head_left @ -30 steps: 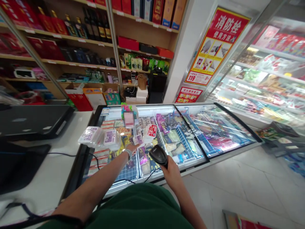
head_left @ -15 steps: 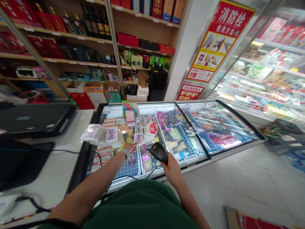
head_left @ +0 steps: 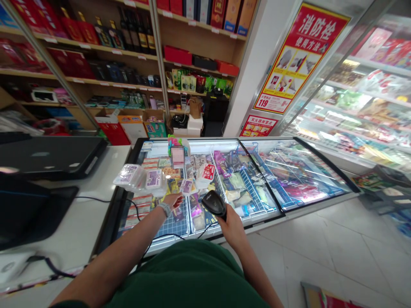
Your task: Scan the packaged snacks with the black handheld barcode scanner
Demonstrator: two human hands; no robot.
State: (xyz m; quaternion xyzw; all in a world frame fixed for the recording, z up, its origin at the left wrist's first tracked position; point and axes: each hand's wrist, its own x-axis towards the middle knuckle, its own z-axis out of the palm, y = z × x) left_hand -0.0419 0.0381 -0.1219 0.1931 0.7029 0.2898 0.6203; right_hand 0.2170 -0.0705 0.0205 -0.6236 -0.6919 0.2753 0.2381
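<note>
My right hand (head_left: 230,223) is wrapped round the handle of a black barcode scanner (head_left: 213,202), held over the glass top of a chest freezer. My left hand (head_left: 172,200), with a pale band on its wrist, is over the glass to the left of it; its fingers are loosely bent and apart, with nothing in them. Just beyond these fingers lies a small clear pack with a purple label (head_left: 186,187). Right beside that is a clear pack with a red label (head_left: 206,174). Further left stand clear boxes with purple labels (head_left: 155,181) and a stack of similar boxes (head_left: 130,176).
The freezer (head_left: 257,223) holds bagged goods in wire baskets beneath its glass. Left of it is a white counter (head_left: 72,231) with a black machine (head_left: 48,157). A black cable (head_left: 96,199) runs across. Shelves (head_left: 128,53) of bottles and boxes stand behind.
My left hand has let go of the small purple-labelled pack and drawn back slightly toward me. The scanner stays in my right hand. The view has shifted a little.
</note>
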